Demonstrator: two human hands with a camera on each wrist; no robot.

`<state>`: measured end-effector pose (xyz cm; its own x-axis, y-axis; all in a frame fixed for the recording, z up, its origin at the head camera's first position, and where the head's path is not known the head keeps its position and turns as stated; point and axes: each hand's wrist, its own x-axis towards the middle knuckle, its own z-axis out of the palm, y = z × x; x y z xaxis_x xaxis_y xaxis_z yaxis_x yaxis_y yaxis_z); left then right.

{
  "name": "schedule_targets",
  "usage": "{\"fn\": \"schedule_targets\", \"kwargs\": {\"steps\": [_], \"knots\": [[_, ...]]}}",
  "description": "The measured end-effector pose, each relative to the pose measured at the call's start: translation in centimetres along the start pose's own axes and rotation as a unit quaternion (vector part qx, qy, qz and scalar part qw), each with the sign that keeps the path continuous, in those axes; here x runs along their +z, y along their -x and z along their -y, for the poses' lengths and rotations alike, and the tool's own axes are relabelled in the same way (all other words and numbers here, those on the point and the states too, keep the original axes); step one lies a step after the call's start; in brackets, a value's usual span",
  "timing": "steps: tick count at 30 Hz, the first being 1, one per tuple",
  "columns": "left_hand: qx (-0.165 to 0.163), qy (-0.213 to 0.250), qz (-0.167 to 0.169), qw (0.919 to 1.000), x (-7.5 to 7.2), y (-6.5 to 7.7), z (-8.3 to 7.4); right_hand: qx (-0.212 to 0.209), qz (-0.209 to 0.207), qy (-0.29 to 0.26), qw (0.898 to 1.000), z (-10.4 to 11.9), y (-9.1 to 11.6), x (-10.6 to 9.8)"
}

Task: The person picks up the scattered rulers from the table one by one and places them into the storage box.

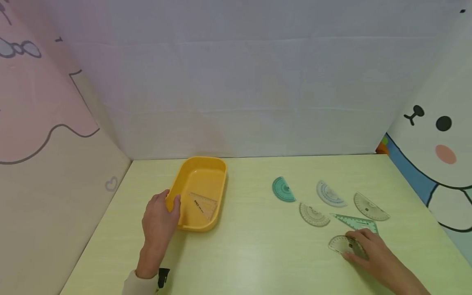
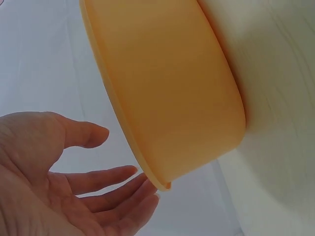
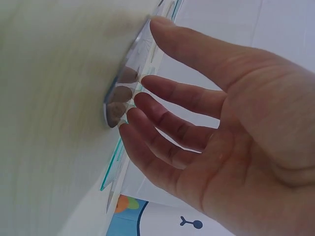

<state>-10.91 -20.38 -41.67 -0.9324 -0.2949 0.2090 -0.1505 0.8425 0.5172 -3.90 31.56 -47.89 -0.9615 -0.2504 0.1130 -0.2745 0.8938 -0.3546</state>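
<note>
A yellow plastic tray with a clear set square in it stands at the left. My left hand is at its left rim; in the left wrist view the loosely bent fingers reach the rim, the thumb apart from it. At the right, my right hand is over a clear protractor lying on the table. Thumb and fingertips are spread at its edges, slightly bent, with the fingertips mirrored in the plastic. Just beyond that hand lies a green set square, partly covered by it.
Farther back lie a green protractor, a bluish clear one and two more clear protractors, one nearer the middle and one farthest right. A white wall closes off the back, with printed panels on both sides.
</note>
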Motion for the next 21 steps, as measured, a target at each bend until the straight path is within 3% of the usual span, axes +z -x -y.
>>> {"fn": "schedule_targets", "kwargs": {"steps": [8, 21], "knots": [[-0.003, -0.009, 0.067, 0.9977, -0.4, -0.3, 0.6, 0.010, 0.008, -0.006, 1.000, 0.0, 0.0, -0.1], [0.003, -0.001, 0.102, 0.9947, 0.0, -0.6, 2.0, 0.008, 0.002, -0.003, 1.000, 0.1, 0.1, -0.1]]}}
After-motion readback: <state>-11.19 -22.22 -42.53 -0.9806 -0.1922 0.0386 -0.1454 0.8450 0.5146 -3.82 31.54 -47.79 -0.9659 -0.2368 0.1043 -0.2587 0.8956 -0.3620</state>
